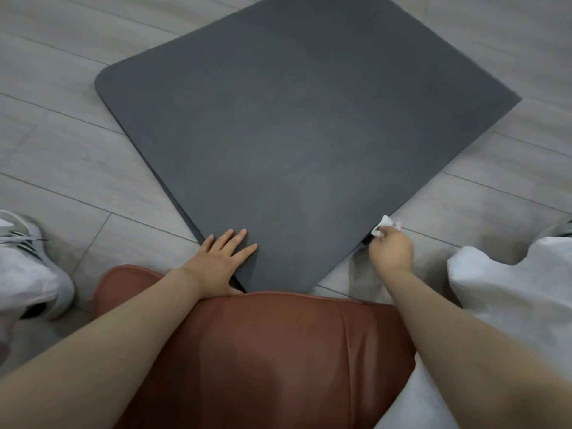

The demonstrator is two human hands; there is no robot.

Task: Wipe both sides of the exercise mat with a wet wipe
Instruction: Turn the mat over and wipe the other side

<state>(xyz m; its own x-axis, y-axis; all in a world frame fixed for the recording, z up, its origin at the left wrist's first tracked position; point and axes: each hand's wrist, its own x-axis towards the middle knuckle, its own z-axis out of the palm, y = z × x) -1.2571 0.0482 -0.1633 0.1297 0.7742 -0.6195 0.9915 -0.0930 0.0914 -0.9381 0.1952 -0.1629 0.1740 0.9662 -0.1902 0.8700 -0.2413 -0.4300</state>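
- The exercise mat lies flat on the grey plank floor, a dark grey sheet turned like a diamond that fills the centre and upper part of the frame.
- Its nearest corner runs under the edge of a brown leather seat at the bottom centre.
- The left hand is spread wide, fingers straight, pressing palm-down on the mat's lower left edge, just beside that near corner.
- The right hand sits at the mat's lower right edge, fingers curled round a crumpled white wet wipe (only a tuft shows above the knuckles).
- Whether the wipe touches the mat's edge or just the floor beside it, I can't tell from here.
- White trouser legs frame the scene at both sides.
- A grey trainer with dark stripes stands on the floor at the lower left; another shoe peeks in at the right edge.
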